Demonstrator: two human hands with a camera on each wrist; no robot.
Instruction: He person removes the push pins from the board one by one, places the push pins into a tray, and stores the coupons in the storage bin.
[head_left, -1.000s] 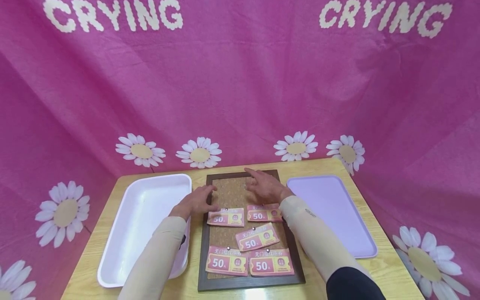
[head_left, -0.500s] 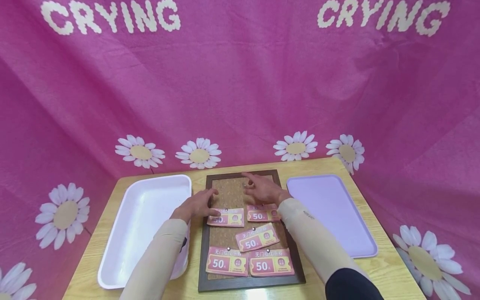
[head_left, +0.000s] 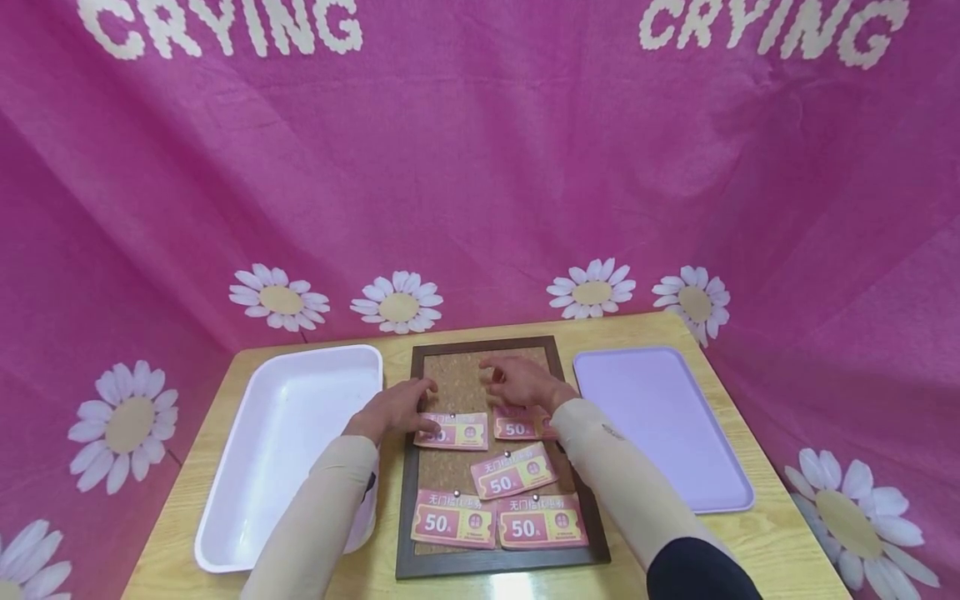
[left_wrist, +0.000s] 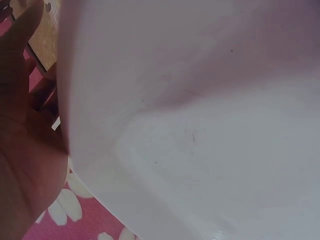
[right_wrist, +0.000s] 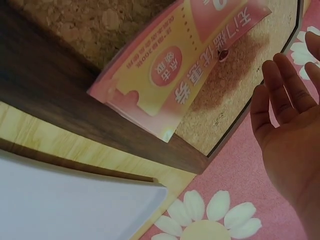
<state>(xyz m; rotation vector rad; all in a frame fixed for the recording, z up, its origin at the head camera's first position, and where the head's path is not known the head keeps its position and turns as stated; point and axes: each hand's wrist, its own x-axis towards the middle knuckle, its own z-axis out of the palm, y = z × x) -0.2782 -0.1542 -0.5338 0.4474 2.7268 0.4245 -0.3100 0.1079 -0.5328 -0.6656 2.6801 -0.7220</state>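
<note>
A cork board (head_left: 453, 375) in a dark frame lies mid-table. Several pink-and-yellow coupons, including one at upper left (head_left: 468, 433), one at upper right (head_left: 517, 427) and a tilted one (head_left: 513, 473), are held on it by round-headed pins (head_left: 507, 455). My left hand (head_left: 393, 410) spans the board's left edge, thumb over the upper-left coupon, fingers spread apart. Above the upper-right coupon, my right hand (head_left: 525, 382) hovers with index finger and thumb bent toward each other. Whether something small lies between them is hidden. In the right wrist view its other fingers (right_wrist: 282, 90) curve loosely.
A deep white tray (head_left: 277, 433) stands at the left, its wall close beside my left hand. To the right of the board lies a flat lilac tray (head_left: 660, 425). A pink daisy-print cloth (head_left: 487, 208) hangs behind the wooden table (head_left: 622, 332).
My right index finger, stretched out before, has bent down toward the thumb as the hand came slightly left. My left hand has shifted a little right, its thumb further over the coupon.
</note>
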